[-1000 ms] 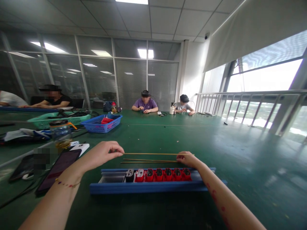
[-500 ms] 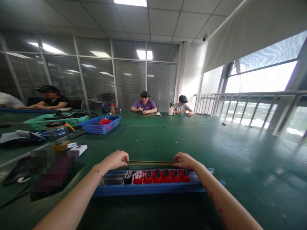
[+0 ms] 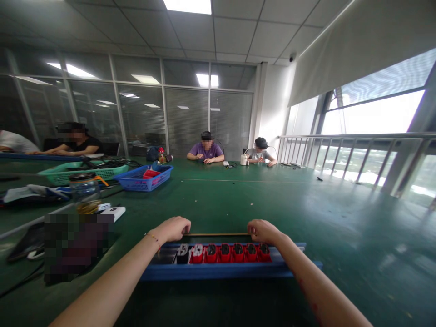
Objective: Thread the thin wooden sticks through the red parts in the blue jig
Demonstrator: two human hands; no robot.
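My left hand and my right hand are closed on the two ends of a thin, tan rubber band, pulled straight between them. The band runs level just beyond the far edge of a long blue tray. In the tray stands a row of several small red housings with dark tops. At the row's left end are a red one with a whitish top and a black one with a grey top. My left forearm crosses the tray's left end, my right forearm its right part.
On the green table, to the left, are a blue basket with a red item inside, a green basket of dark cables, a glass jar and a white device. Several people sit at far tables.
My left hand has moved a little to the right, so my hands are closer together. The band showed two separate strands before; now it looks like one line.
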